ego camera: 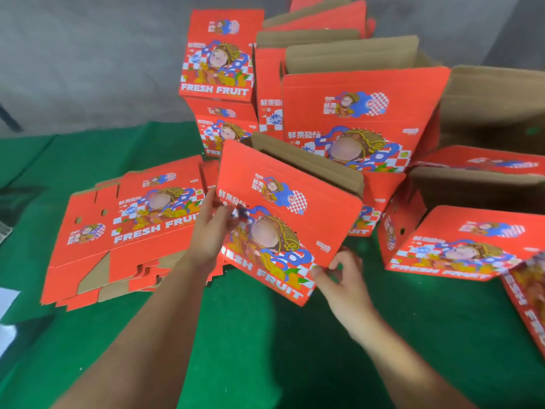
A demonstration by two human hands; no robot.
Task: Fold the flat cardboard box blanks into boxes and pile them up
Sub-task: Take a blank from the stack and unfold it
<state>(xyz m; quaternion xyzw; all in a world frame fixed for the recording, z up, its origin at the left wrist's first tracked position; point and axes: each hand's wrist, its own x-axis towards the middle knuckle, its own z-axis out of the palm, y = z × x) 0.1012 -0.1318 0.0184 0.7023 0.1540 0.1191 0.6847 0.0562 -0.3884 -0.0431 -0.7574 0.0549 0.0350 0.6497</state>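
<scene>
Hands on a half-folded red box (290,214) at centre frame, tilted, printed face w/ "FRESH FRUIT" toward the camera, brown inside flaps showing along its top edge. Left hand (211,228) grips the box's left edge, thumb up along the side and fingers curled onto the printed face. Right hand (343,274) sits at the lower right corner, fingertips pinching the bottom edge there. Box is held just above the green table (265,349), its lower corner near the cloth; can't tell if it touches. To the left, a stack of flat blanks (129,228) lies on the table, top one print-side up, brown tabs sticking out at the front. Behind, a pile of folded boxes (219,81) stands two high, w/ more open boxes (362,113) beside it on the right, brown flaps up. Far right, another folded box (454,249) lies on its side, & a blurred red piece cuts in at the frame's right edge. Grey wall (88,54) at the back.
</scene>
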